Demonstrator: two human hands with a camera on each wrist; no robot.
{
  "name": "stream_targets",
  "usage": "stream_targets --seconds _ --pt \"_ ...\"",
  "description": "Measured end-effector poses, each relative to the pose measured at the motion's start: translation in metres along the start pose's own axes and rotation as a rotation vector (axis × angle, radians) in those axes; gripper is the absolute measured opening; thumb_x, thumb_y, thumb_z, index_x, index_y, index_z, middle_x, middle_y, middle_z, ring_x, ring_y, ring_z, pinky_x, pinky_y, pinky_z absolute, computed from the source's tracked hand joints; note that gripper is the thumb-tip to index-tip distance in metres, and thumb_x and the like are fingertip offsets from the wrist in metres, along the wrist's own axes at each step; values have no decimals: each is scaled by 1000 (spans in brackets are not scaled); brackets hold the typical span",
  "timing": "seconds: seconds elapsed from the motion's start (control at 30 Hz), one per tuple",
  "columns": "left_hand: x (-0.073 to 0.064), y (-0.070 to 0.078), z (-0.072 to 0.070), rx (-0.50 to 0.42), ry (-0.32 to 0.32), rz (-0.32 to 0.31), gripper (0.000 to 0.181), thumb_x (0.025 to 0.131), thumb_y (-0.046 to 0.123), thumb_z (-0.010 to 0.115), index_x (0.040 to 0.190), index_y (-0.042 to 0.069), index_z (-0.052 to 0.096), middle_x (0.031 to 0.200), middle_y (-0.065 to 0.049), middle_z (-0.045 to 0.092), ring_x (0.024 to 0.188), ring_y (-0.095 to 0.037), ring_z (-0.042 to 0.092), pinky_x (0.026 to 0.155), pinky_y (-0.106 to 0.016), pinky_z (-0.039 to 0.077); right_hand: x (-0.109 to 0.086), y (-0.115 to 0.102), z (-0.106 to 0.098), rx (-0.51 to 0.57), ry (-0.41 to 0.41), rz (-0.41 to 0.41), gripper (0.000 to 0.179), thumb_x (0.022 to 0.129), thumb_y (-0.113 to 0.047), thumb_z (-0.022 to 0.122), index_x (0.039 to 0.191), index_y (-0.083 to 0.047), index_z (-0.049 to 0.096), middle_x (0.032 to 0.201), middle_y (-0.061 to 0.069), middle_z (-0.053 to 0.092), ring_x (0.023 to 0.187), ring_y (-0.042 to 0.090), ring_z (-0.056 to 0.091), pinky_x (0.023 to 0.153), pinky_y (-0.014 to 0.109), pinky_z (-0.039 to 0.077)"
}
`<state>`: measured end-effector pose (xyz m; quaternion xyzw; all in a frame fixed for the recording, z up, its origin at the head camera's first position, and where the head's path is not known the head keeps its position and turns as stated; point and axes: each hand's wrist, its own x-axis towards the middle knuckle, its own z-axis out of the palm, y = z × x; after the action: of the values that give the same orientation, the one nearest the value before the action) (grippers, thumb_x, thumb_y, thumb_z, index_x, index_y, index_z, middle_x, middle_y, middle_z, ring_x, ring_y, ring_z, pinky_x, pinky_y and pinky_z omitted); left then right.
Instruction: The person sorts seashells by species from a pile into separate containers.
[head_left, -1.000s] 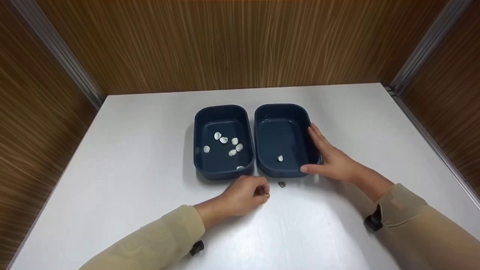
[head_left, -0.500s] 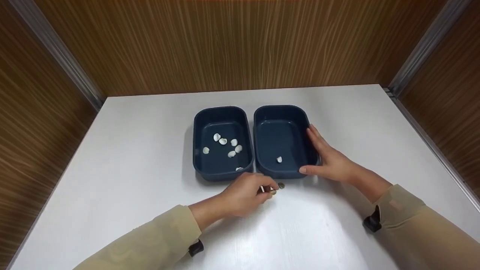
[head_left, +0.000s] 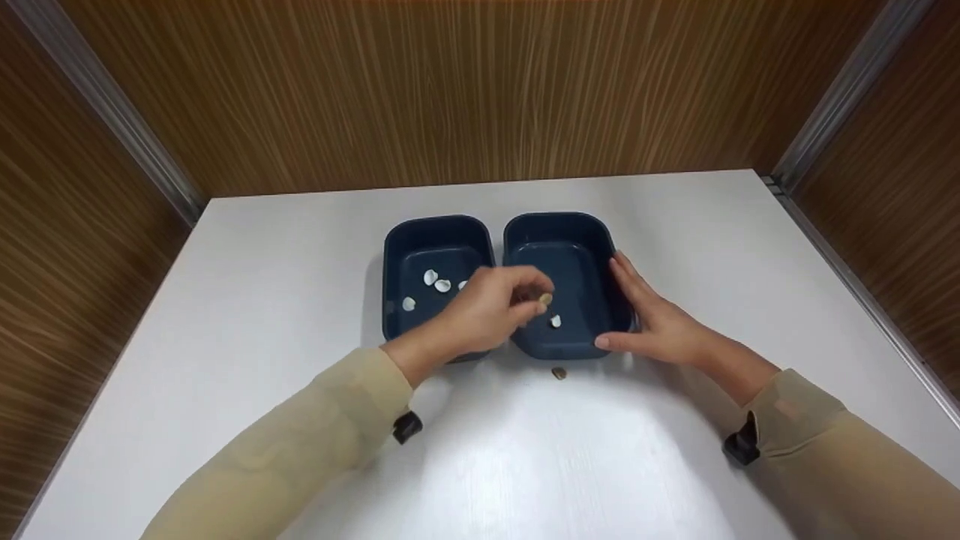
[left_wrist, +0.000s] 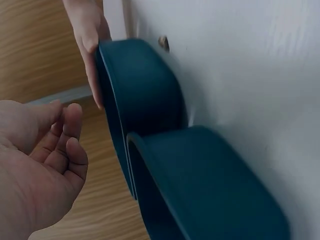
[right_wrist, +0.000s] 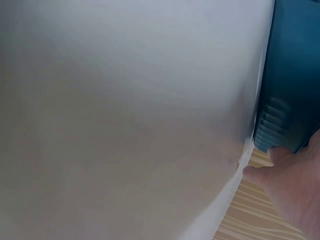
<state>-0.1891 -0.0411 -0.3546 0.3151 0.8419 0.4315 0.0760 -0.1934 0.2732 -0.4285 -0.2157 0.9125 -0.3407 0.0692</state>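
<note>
My left hand (head_left: 491, 304) pinches a small yellowish-brown shell (head_left: 545, 298) between thumb and fingertips, raised over the right blue bin (head_left: 562, 349). Inside that bin lies one white shell (head_left: 555, 321). My right hand (head_left: 660, 319) rests at the bin's near right corner, fingers straight along the outer side and thumb at the front rim. The left blue bin (head_left: 397, 225) stands beside it with several white shells (head_left: 442, 286), some hidden behind my left hand. A small brown shell (head_left: 559, 373) lies on the table just in front of the right bin.
Both bins stand on a white table (head_left: 525, 465). Wood-grain panels (head_left: 480, 90) rise behind and at both sides, with metal strips in the corners (head_left: 112, 112). The two bins nearly meet side by side.
My left hand has picked the yellowish-brown shell off the table and moved it up and forward, over the right bin. My right hand has stayed at the bin.
</note>
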Motion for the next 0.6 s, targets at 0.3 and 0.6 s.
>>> stream_targets --seconds 0.3,0.6 --pt "36 -8 -1 62 -3 -98 24 105 10 68 128 7 72 104 -4 72 84 -13 66 78 -25 56 0 -1 2 7 -10 19 118 93 -46 81 172 -18 -1 178 2 -13 163 32 -3 125 67 15" --pt "53 -18 1 161 2 -115 26 105 10 68 131 6 71 118 -8 75 106 -18 70 92 -30 56 0 -1 0 -6 1 11 118 93 -44 82 172 -15 0 178 -1 -11 163 33 -1 125 66 16"
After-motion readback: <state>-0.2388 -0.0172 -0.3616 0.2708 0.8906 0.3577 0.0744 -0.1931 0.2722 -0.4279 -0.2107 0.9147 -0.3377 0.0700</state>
